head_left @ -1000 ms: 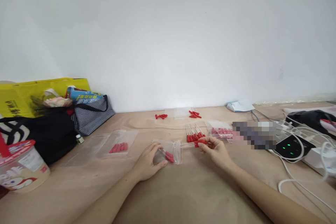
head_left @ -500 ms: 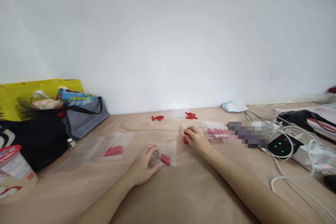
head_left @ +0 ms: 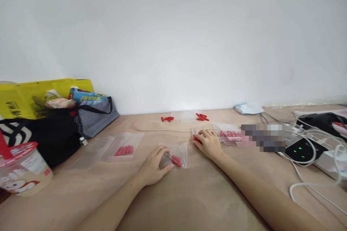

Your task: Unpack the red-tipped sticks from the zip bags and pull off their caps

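My left hand (head_left: pixel 155 165) rests at the near left side of a small clear zip bag (head_left: pixel 184 154), thumb and fingers apart, fingertips touching its edge. Inside that bag lie slim red pieces (head_left: pixel 176 160), like small rods. To the right, my right hand (head_left: pixel 208 143) has its fingers bent down around loose red pieces (head_left: pixel 197 139), partly hidden beneath them. Those lie by a striped plastic bag edge (head_left: pixel 195 130). Beside that hand is a stack of filled zip bags (head_left: pixel 230 135). Another bag of red pieces (head_left: pixel 124 150) lies flat to the left.
Two loose red groups, one left (head_left: pixel 167 119) and one right (head_left: pixel 202 117), lie near the wall around flat clear bags (head_left: pixel 187 115). At left stand a plastic tub (head_left: pixel 29 173), a black bag (head_left: pixel 56 139) and a striped bag (head_left: pixel 96 117). White cables (head_left: pixel 291 187) and a power strip lie right.
The whole view has shifted, so things sit slightly further right. My right hand's fingers have shifted a little over the red pieces. My left hand stays at the same bag.
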Demonstrator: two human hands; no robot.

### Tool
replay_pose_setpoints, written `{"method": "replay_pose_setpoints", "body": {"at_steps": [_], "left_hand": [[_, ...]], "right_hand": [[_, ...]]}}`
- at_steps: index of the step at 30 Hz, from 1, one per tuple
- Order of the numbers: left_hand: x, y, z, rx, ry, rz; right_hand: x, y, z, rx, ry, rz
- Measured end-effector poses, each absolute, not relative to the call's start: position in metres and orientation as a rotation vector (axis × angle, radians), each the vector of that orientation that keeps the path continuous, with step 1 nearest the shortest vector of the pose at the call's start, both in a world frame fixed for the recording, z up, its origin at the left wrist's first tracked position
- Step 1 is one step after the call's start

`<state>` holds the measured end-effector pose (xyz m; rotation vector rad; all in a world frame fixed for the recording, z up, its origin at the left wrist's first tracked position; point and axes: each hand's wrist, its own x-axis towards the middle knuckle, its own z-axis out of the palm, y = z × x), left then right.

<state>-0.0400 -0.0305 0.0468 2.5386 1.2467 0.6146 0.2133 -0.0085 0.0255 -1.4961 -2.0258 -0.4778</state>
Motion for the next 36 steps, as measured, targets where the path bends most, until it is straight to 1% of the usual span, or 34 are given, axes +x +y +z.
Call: {"method": "replay_pose_setpoints", "body": {"at_steps": [6, 17, 20, 27, 36], "left_hand": [[-0.04, -0.031, 0.048, 2.562, 1.244, 0.611], [-0.039, -0.03, 0.047, 2.571, 1.268, 0.577], [-0.039, -0.031, 0.047, 2.576, 1.278, 0.575], [-0.038, -0.03, 0.047, 2.6, 1.278, 0.642], [-0.037, -0.028, 0.046, 2.589, 1.302, 0.682]], "right_hand": [[0.214, -0.013, 0.025, -1.465, -1.999, -0.387], [0.207, -0.013, 0.023, -1.436, -1.975, -0.41], [0.206, -0.017, 0.025, -1.344, -1.957, -0.373], [0.191, -0.039, 0.026, -1.136, -2.098, -0.065], [0.185, -0.042, 0.034, -1.051, -2.273, 0.278]]}}
